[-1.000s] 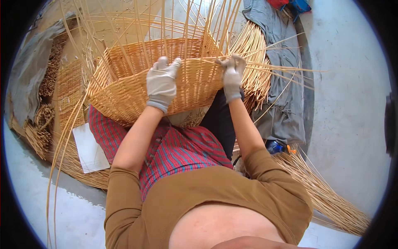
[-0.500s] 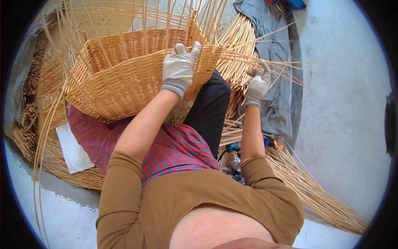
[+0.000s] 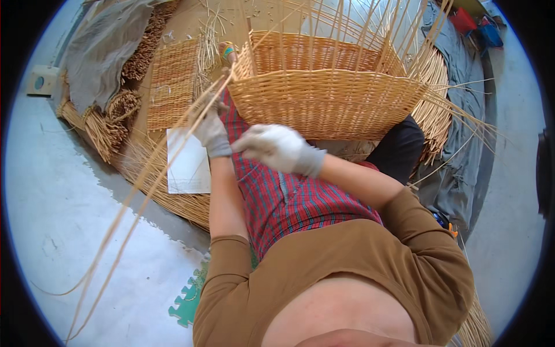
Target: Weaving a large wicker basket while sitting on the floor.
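Observation:
A half-woven wicker basket (image 3: 324, 104) rests tilted across my lap, with upright canes rising from its far walls. From its left corner several long loose canes (image 3: 144, 176) run down to the lower left. My left hand (image 3: 212, 133), in a whitish glove, is at these canes just below that corner; its fingers are smeared by motion, so its grip is unclear. In a matching glove, my right hand (image 3: 277, 149) is below the basket's near wall, over my lap, pointing left toward the left hand. Its fingers are blurred too.
Bundles of cane (image 3: 110, 124) and a grey cloth (image 3: 104, 58) lie at the left, beside a woven mat (image 3: 173, 87). A white sheet (image 3: 188, 162) lies near my left forearm. More canes (image 3: 433, 110) sit on grey cloth at right. Loose cane ends (image 3: 462, 113) jut from the basket's right corner.
My right hand has left the canes at the basket's right corner and come across to the left. My left hand has gone from the near rim to the left-corner canes. The basket appears further right.

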The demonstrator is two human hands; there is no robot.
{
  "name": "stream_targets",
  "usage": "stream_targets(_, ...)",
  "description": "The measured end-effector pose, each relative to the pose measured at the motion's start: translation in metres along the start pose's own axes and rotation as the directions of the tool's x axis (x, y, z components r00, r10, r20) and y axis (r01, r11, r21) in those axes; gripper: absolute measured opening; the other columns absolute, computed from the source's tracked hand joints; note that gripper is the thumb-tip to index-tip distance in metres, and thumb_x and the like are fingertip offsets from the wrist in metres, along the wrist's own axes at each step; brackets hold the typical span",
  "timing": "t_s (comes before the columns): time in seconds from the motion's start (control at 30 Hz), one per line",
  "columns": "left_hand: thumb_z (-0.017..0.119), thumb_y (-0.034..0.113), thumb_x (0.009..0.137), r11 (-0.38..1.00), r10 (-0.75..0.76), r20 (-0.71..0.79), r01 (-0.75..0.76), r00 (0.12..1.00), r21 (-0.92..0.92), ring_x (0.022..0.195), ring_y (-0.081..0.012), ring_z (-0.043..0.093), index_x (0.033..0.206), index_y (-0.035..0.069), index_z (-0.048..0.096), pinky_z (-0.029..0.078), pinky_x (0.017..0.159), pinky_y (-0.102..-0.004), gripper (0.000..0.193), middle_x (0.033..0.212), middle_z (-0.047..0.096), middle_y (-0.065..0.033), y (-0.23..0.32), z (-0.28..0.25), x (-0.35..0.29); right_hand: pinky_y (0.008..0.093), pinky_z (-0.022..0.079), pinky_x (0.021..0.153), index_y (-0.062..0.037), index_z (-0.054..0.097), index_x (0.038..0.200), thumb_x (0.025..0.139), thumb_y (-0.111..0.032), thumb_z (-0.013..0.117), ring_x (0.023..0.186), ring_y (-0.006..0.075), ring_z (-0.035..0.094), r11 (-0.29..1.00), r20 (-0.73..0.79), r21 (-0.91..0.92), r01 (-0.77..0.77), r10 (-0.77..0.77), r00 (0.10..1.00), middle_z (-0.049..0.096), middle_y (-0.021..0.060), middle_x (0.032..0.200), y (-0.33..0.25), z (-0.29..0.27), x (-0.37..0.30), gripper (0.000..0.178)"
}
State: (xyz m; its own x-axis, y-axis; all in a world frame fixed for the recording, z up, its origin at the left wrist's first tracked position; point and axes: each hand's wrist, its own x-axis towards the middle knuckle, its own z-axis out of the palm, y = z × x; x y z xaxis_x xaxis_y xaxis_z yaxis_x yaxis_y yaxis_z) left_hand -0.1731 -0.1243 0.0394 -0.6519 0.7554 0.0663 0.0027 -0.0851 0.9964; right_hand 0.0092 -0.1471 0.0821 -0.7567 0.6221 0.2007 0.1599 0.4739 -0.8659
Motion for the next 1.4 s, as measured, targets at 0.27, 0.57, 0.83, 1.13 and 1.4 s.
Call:
stream_targets(0.27,0.073,0.023,0.09,0.968,0.193,0.614,-0.047,0.765,-0.246,0.119,-0.0227,0.058,0.131,0.002,0.057,0.047,0.1,-0.0327,0.049,0.127,0.061,-0.0137,-0.035,-0.062,0.053,0.0435,0.049,0.081,-0.0146,0.068,0.086,0.073,-0.024,0.071,0.086,0.0271,0.065,0.792,0.496,-0.322,0.518,-0.325,0.805,0.066,0.0065,0.083,-0.027,0.058,0.066,0.016)
stream_targets(0.57,0.054,0.043,0.101,0.906,0.091,0.594,0.18,0.799,-0.382,0.106,-0.0122,0.054,0.13,0.0,0.059,0.035,0.101,-0.0271,0.052,0.109,0.065,-0.0043,-0.056,0.031,0.083,0.0384,0.054,0.072,-0.0087,0.055,0.071,0.099,-0.031,0.057,0.059,0.0192,0.058,0.845,-0.647,0.533,0.044,0.374,0.664,0.049,0.0019,0.061,0.072,-0.07,0.022,0.036)
stream_targets(0.83,0.082,0.02,0.082,0.967,0.236,0.619,-0.241,0.749,-0.077,0.133,-0.0238,0.044,0.105,0.008,0.061,0.039,0.112,-0.0367,0.033,0.136,0.054,-0.0111,-0.048,0.02,0.069,0.0314,0.056,0.069,-0.004,0.062,0.099,0.101,-0.019,0.056,0.067,0.011,0.055,0.931,-0.563,0.351,-0.1,0.295,0.772,0.06,0.0035,0.077,0.093,-0.093,-0.01,0.016)
stream_targets(1.13,0.079,0.013,0.086,0.94,0.165,0.339,-0.044,0.926,-0.337,0.077,-0.0089,0.052,0.091,0.006,0.057,0.049,0.087,-0.0271,0.024,0.082,0.054,0.0026,-0.053,0.059,0.051,0.0367,0.055,0.086,-0.0122,0.06,0.122,0.092,-0.02,0.065,0.1,0.0271,0.069,0.802,-0.582,-0.582,-0.133,-0.297,0.757,0.07,0.0135,0.112,0.014,-0.12,0.165,0.032)
stream_targets(1.4,0.073,0.009,0.089,0.968,0.189,0.235,-0.141,0.954,-0.206,0.119,-0.0171,0.052,0.133,0.003,0.05,0.04,0.109,-0.0331,0.05,0.127,0.055,-0.007,-0.061,0.054,0.048,0.0254,0.057,0.061,-0.0059,0.055,0.127,0.106,-0.015,0.041,0.095,0.0153,0.07,0.774,-0.645,0.604,-0.193,0.616,0.452,0.069,0.0098,0.102,0.071,-0.04,-0.028,0.027)
